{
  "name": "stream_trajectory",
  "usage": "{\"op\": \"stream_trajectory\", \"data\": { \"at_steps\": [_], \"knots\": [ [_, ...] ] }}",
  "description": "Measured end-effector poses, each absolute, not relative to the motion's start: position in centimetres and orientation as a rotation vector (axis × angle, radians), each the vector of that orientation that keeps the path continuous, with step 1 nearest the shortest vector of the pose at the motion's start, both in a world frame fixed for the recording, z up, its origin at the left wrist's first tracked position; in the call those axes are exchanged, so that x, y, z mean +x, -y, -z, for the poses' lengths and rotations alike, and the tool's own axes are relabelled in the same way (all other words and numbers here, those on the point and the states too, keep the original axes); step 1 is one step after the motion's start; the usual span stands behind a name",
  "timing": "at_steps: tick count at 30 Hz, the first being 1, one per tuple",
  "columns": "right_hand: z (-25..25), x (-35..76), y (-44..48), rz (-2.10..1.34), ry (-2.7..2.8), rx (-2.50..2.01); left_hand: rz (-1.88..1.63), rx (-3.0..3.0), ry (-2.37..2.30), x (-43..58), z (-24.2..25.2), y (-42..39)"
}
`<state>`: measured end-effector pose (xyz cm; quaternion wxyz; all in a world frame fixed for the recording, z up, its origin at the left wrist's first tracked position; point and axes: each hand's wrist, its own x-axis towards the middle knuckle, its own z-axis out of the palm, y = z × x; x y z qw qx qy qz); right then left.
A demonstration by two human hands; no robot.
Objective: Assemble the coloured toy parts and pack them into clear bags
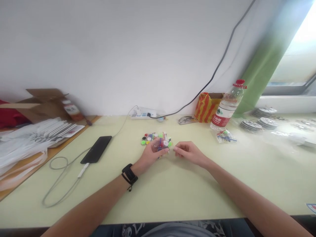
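Observation:
A small heap of coloured plastic pieces (151,138), green, blue, red, yellow and white, lies on the pale green table (172,184). My left hand (153,152), with a black watch on the wrist, has its fingers curled round a few of these pieces at the heap's near edge. My right hand (189,152) rests just to the right of it, fingertips pinched together on something I cannot make out. The two hands are a finger's width apart.
A black phone (96,149) with a white cable lies at left, beside stacked white papers (37,135) and a cardboard box (46,100). A water bottle (227,107), a striped bag (206,107), a small packet (225,136), a power strip (143,115) and disc stacks (259,123) stand behind.

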<state>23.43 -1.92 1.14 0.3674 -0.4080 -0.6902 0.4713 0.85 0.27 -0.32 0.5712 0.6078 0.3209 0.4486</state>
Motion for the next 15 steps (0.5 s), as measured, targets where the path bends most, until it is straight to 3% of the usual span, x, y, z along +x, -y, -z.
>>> {"op": "stream_trajectory", "data": {
  "at_steps": [4,11,15],
  "knots": [
    [-0.7,23.4,1.6,-1.209,1.756,-1.088,-1.000,1.444,-0.724,0.9,0.2,0.0],
    [-0.3,23.9,1.4,-1.009,1.817,-1.041,-1.291,1.253,-0.781,0.2,-0.7,-0.8],
    [0.2,23.7,1.3,-0.881,1.781,-1.060,-1.161,1.472,-0.807,-0.1,-0.4,-0.9]
  ]
}}
